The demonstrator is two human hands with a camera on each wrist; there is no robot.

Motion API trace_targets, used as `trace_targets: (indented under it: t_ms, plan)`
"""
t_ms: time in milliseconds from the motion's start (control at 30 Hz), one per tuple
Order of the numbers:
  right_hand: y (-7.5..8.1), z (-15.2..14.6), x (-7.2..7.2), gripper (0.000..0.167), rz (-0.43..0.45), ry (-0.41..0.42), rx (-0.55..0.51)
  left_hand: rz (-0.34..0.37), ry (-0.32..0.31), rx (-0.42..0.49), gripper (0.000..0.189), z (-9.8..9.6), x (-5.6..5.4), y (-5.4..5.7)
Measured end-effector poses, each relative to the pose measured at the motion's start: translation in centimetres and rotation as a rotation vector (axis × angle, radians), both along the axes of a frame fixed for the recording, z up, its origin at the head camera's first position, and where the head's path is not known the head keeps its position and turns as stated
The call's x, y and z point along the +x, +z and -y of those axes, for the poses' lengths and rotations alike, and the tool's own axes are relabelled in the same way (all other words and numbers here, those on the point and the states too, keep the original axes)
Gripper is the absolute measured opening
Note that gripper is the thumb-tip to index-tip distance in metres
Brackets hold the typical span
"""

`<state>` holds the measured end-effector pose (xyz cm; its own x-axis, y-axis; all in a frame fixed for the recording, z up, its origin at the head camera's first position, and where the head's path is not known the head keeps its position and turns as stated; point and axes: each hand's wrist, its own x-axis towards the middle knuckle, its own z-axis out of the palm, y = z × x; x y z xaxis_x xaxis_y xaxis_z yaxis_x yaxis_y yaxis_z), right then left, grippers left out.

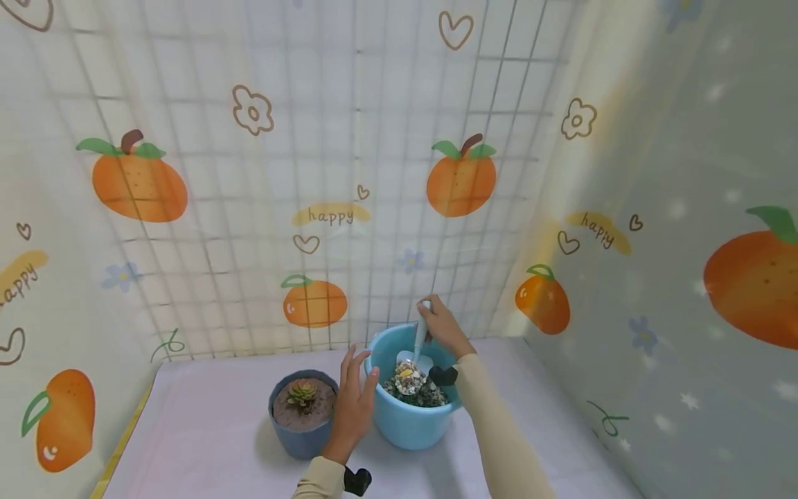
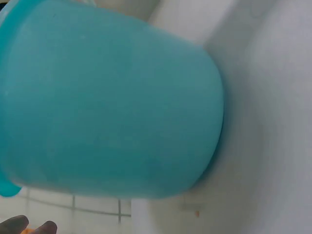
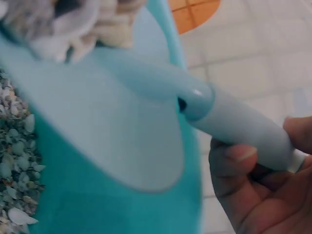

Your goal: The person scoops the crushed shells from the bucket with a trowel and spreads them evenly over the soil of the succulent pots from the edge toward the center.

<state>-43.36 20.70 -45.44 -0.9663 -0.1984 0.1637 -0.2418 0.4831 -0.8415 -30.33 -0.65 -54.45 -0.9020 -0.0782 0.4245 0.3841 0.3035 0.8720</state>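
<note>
In the head view, the right hand (image 1: 444, 329) is gripping the handle of a pale scoop (image 1: 420, 336), which is tilting down inside a blue bucket (image 1: 411, 428) and bearing a heap of shell bits (image 1: 409, 380). The left hand (image 1: 352, 414) is spreading its fingers beside the bucket's rim; whether they are touching it, I cannot tell. Left of that hand, a pot (image 1: 300, 442) holding a succulent (image 1: 302, 393) is standing on the bench (image 1: 206, 430).

In the left wrist view, the bucket is standing upright, with two fingertips (image 2: 46, 228) showing near its rim.

In the right wrist view, thumb and fingers (image 3: 234, 163) are closing round the scoop's handle.
</note>
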Motion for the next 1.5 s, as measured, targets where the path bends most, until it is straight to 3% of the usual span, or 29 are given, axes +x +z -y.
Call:
trace_targets:
  t_ms: [200, 400, 533, 667, 900, 1100, 1200, 1400, 1500]
  plan:
    - [2.1, 0.3, -0.2, 0.035, -0.023, 0.008, -0.053, -0.02, 0.06, 0.001, 0.047, 1.6, -0.5, 0.2]
    - [3.2, 2.8, -0.4, 0.041, -0.01, 0.044, -0.124, -0.03, 0.11, 0.029, 0.047, 4.8, -0.5, 1.2]
    - [3.5, 5.2, -0.4, 0.041, -0.001, 0.058, -0.138, -0.019, 0.122, 0.06, 0.048, 7.6, -0.3, 1.5]
    - [2.7, 7.9, -0.9, 0.037, 0.006, 0.07, -0.142, 0.014, 0.148, 0.056, 0.049, 10.3, -0.1, 1.2]
    - [0.7, 12.0, -0.7, 0.035, 0.056, 0.123, -0.137, 0.07, 0.192, -0.026, 0.048, 12.7, 0.7, -0.5]
    - [-1.4, 13.4, -0.8, 0.034, 0.109, 0.158, -0.168, 0.063, 0.266, -0.121, 0.05, 13.4, 1.5, -2.2]
    - [-2.1, 13.5, -0.8, 0.031, 0.106, 0.151, -0.177, 0.074, 0.288, -0.089, 0.049, 13.7, 1.5, -3.2]
    - [-2.6, 13.7, -0.7, 0.029, 0.079, 0.126, -0.172, 0.15, 0.242, 0.0, 0.047, 13.6, 1.3, -5.7]
    - [-2.8, 14.0, -0.6, 0.028, 0.048, 0.122, -0.156, 0.152, 0.255, 0.055, 0.048, 13.6, 1.3, -6.7]
